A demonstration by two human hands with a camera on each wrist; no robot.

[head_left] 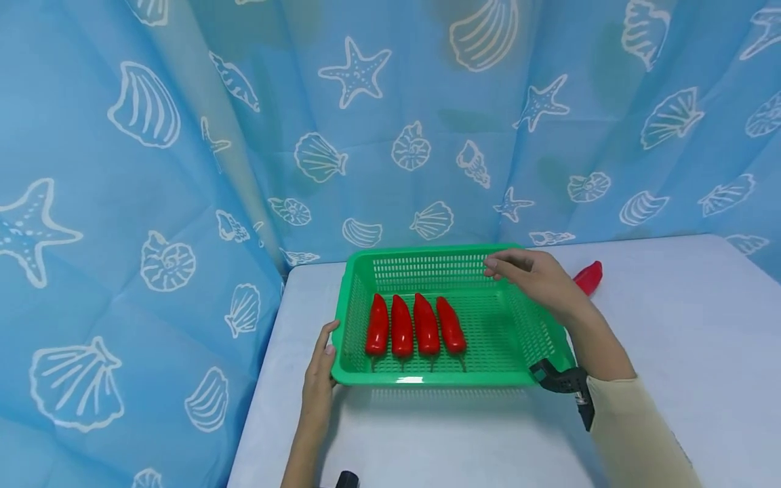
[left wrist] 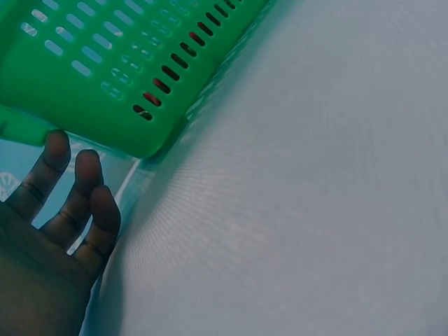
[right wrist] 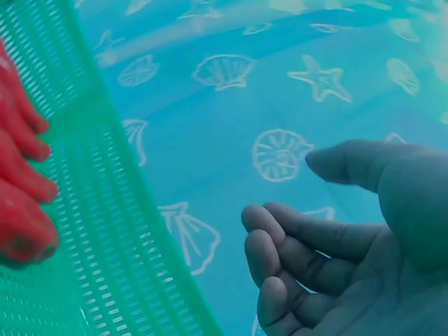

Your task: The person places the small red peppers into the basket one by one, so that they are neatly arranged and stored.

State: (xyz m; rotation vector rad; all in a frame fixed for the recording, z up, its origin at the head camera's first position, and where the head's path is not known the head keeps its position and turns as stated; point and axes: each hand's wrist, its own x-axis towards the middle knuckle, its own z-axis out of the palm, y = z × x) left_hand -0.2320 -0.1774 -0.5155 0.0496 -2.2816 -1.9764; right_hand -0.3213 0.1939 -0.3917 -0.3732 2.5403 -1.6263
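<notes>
4 red peppers [head_left: 413, 327] lie side by side in a green basket [head_left: 518, 335] as the left hand [head_left: 320, 379] steadies its corner with straight fingers; the right hand [head_left: 537, 278] hovers, fingers loose and empty, above it. A careless nudge could slide the basket off the table [head_left: 671, 352].

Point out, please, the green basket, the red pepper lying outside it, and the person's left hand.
green basket [head_left: 427, 379]: head view, bare front rim.
red pepper [head_left: 589, 276]: head view, middle of its visible end, behind the right hand.
left hand [head_left: 320, 376]: head view, back of the hand, at the basket's left corner.

green slotted basket [head_left: 518, 332], four red peppers [head_left: 415, 325] inside
</notes>
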